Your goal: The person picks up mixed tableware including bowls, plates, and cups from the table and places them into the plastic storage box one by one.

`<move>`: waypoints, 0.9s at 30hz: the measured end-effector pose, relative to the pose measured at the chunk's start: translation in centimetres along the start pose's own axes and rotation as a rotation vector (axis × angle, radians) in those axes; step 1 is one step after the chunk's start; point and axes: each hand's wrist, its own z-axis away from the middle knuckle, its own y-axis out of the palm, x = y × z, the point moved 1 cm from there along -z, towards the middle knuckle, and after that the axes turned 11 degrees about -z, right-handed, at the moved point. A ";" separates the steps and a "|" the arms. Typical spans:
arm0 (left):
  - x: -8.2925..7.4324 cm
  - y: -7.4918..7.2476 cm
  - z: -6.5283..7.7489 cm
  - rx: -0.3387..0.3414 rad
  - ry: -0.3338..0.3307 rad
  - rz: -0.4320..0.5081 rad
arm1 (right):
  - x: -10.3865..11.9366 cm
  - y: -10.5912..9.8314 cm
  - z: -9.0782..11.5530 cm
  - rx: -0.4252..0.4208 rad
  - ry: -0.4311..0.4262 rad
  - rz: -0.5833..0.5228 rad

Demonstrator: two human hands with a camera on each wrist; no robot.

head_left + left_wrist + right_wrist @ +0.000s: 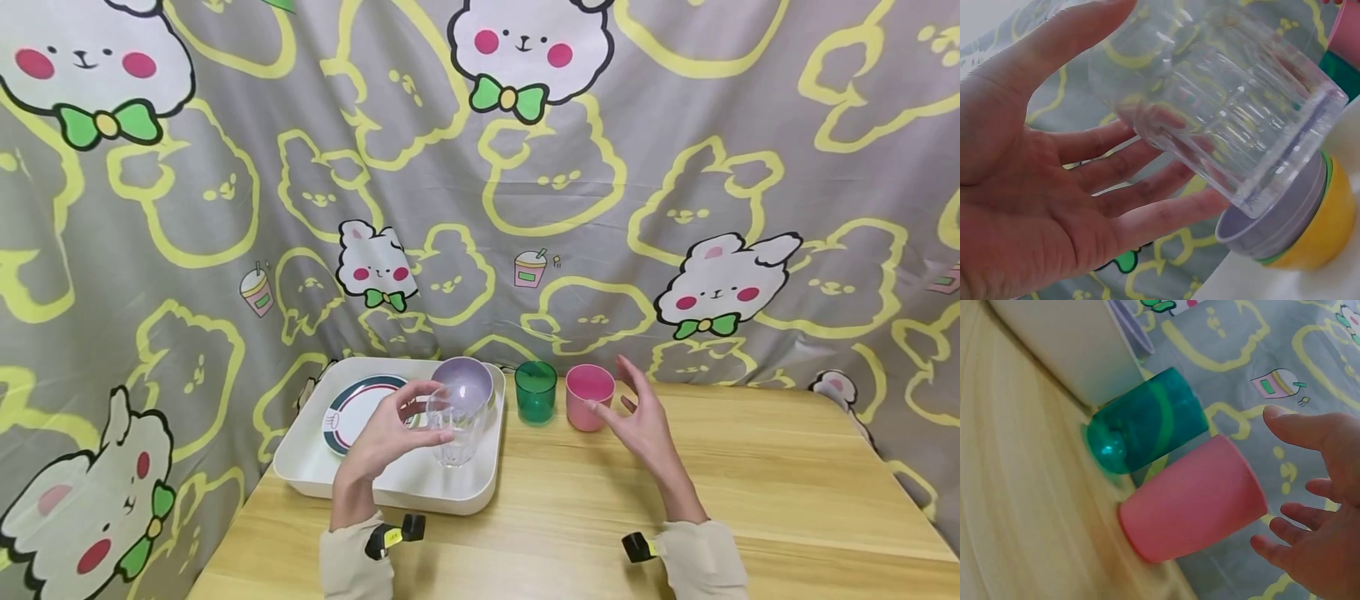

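My left hand [390, 429] grips a clear plastic cup [455, 442] between thumb and fingers, over the right part of a white tray [390, 496]. The left wrist view shows the ribbed lower wall of that cup [1229, 119], tilted, with the fingers along its far side. On the table, a pink cup [589, 404] stands upright beside a green see-through cup [536, 398]. My right hand [641, 421] is at the pink cup's right side, thumb and fingers spread. In the right wrist view the right hand [1329, 506] holds nothing, its fingertips near the pink cup's rim.
In the tray lie a plate [360, 412] with a green and red rim and nested bowls, a purple bowl [465, 379] inside a yellow bowl [1329, 231]. The green cup stands close to the tray's right wall. A patterned curtain [570, 208] hangs behind the wooden table [750, 467].
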 end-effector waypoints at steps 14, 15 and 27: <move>1.8 -0.4 0.0 0.133 -0.047 -0.012 | -2.1 0.4 0.0 0.019 0.085 -0.048; 1.9 -0.4 0.0 0.143 -0.049 -0.001 | -2.2 0.5 -0.1 0.021 0.090 -0.049; 3.7 -0.3 -0.3 0.255 -0.043 0.071 | -3.4 1.2 -0.3 0.037 0.131 -0.009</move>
